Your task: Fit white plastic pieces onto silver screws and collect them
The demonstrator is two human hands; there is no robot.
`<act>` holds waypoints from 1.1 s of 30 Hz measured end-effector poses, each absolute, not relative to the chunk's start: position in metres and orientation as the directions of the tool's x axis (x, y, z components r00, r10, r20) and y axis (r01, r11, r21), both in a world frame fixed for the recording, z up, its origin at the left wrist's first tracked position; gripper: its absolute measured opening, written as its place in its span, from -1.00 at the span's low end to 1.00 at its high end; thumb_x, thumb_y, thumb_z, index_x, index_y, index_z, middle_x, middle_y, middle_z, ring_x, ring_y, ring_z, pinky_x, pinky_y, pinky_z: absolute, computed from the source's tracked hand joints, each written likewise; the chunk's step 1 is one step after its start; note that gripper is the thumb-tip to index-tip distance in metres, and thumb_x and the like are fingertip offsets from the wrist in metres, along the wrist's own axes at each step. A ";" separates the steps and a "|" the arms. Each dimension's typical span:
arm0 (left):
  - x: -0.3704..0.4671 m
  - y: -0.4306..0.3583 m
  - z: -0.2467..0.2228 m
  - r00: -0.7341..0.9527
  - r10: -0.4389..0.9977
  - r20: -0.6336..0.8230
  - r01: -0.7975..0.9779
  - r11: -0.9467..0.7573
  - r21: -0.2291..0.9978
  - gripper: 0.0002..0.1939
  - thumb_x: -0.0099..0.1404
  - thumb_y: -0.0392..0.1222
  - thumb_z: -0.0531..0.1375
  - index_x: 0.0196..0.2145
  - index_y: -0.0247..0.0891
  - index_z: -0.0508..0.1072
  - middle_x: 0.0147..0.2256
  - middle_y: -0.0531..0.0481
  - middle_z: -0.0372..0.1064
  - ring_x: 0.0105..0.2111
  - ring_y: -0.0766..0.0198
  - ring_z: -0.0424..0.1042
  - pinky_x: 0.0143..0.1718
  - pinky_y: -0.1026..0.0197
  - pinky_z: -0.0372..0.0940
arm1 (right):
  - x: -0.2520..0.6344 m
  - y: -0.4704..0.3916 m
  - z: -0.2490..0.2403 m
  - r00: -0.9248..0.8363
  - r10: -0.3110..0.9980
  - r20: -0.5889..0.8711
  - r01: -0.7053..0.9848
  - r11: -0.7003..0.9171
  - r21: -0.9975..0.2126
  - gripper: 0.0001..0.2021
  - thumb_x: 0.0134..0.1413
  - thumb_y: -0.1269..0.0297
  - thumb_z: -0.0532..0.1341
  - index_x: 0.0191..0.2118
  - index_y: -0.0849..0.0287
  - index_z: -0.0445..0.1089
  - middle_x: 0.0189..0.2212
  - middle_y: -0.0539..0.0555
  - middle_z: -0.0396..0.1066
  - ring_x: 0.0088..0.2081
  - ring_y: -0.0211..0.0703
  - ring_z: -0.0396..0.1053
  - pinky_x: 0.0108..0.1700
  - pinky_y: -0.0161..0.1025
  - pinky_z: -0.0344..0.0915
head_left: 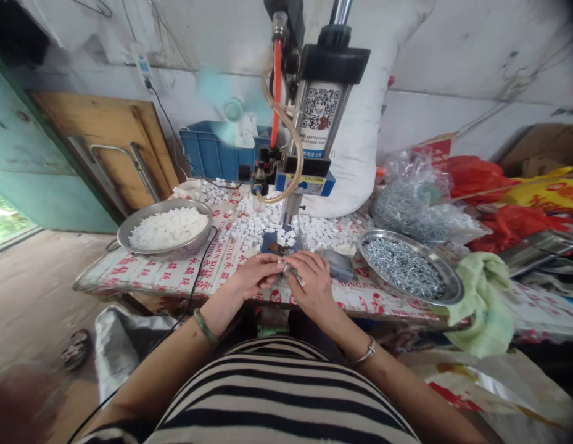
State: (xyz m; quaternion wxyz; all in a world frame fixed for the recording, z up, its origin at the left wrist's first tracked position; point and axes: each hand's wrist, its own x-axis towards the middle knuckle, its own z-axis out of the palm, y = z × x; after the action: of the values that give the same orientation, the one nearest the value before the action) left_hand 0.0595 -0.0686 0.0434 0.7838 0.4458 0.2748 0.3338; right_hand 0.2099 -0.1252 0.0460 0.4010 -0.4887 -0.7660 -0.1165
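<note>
My left hand (255, 275) is closed in a pinch, its fingertips at a tiny whitish piece too small to make out well. Beside it, almost touching, my right hand (313, 282) is curled with its fingers bent; a small shiny glint shows under them, but what they hold is hidden. Both hands are at the table's front edge, just before the base (271, 242) of a pneumatic press (314, 117). Small white plastic pieces (249, 225) lie heaped around the press. To the right is a metal tray (453, 295) of metal pins (404, 268).
A metal bowl (124, 237) of white pieces stands at the left. Behind are a blue crate (205, 154), a blurred fan (233, 110) and a large white sack (360, 154). Bagged metal pins (401, 209) and a green cloth (483, 302) lie at the right. A black cable (198, 277) crosses the table.
</note>
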 end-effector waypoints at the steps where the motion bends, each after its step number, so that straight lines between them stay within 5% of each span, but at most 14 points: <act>1: 0.059 -0.069 0.044 0.626 0.769 -0.126 -0.275 0.369 0.887 -0.63 -0.15 -0.08 0.37 -0.46 -0.36 0.36 -0.69 0.19 0.12 -0.73 0.59 0.04 -0.73 0.45 -0.11 | 0.209 -0.126 0.047 -0.196 0.654 0.731 0.841 0.496 -0.218 -0.76 0.09 0.36 0.09 -0.13 0.12 0.40 -0.20 0.04 0.44 -0.06 -0.13 0.25 0.05 -0.11 0.07; 5: 0.059 -0.069 0.047 0.629 0.769 -0.109 -0.192 0.290 0.938 -0.58 -0.13 -0.03 0.35 -0.38 -0.35 0.38 -0.66 0.19 0.14 -0.73 0.57 0.04 -0.72 0.42 -0.12 | 0.214 -0.124 0.049 -0.245 0.624 0.742 0.823 0.539 -0.181 -0.74 0.11 0.36 0.07 -0.10 0.10 0.40 -0.20 0.04 0.44 -0.04 -0.15 0.24 0.07 -0.09 0.04; 9: 0.064 -0.059 0.049 0.316 0.945 0.088 0.058 -0.111 0.992 -0.63 0.04 -0.03 0.24 -0.24 -0.31 0.39 -0.50 0.08 0.28 -0.61 0.47 0.20 -0.59 0.35 0.09 | 0.233 -0.100 0.050 -0.237 0.650 0.722 0.856 0.491 -0.160 -0.77 0.13 0.32 0.07 -0.16 0.10 0.43 -0.22 0.05 0.45 -0.07 -0.13 0.26 0.01 -0.10 0.08; 11: 0.069 -0.049 0.047 0.163 0.949 0.268 0.258 -0.304 0.917 -0.65 0.09 -0.09 0.20 -0.17 -0.30 0.37 -0.42 0.03 0.32 -0.48 0.38 0.29 -0.43 0.30 0.20 | 0.244 -0.079 0.054 -0.210 0.680 0.703 0.892 0.428 -0.148 -0.78 0.13 0.31 0.07 -0.18 0.11 0.44 -0.21 0.06 0.45 -0.08 -0.12 0.26 -0.03 -0.11 0.07; 15: 0.080 -0.025 0.039 0.129 0.897 0.423 0.474 -0.431 0.768 -0.65 0.10 -0.14 0.20 -0.14 -0.30 0.37 -0.34 -0.03 0.34 -0.33 0.28 0.33 -0.24 0.21 0.23 | 0.249 -0.041 0.064 -0.204 0.776 0.597 0.931 0.343 -0.127 -0.79 0.11 0.32 0.09 -0.20 0.07 0.45 -0.21 0.04 0.46 -0.10 -0.11 0.26 -0.09 -0.13 0.05; 24: 0.092 -0.006 0.028 0.205 0.911 0.359 0.348 -0.410 0.843 -0.71 0.05 -0.25 0.18 -0.22 -0.32 0.44 -0.38 0.01 0.38 -0.39 0.32 0.33 -0.27 0.27 0.24 | 0.237 -0.025 0.069 -0.223 0.874 0.431 0.958 0.278 -0.067 -0.78 0.07 0.34 0.11 -0.19 0.03 0.46 -0.24 0.03 0.47 -0.11 -0.09 0.29 -0.11 -0.13 0.02; 33: 0.096 -0.003 0.030 0.193 0.916 0.352 0.302 -0.397 0.867 -0.73 0.08 -0.17 0.18 -0.25 -0.30 0.48 -0.43 0.02 0.38 -0.43 0.33 0.31 -0.33 0.28 0.22 | 0.242 -0.024 0.058 -0.355 0.801 0.483 0.927 0.368 0.071 -0.75 0.10 0.39 0.07 -0.13 0.15 0.42 -0.29 0.11 0.47 -0.21 -0.13 0.33 -0.13 -0.21 0.06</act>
State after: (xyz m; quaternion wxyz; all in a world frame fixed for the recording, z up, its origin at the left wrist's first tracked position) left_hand 0.0964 -0.0031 0.0302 0.3328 0.6971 0.4366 0.4611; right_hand 0.2415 -0.0240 0.0582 0.1874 -0.5361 -0.8057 -0.1685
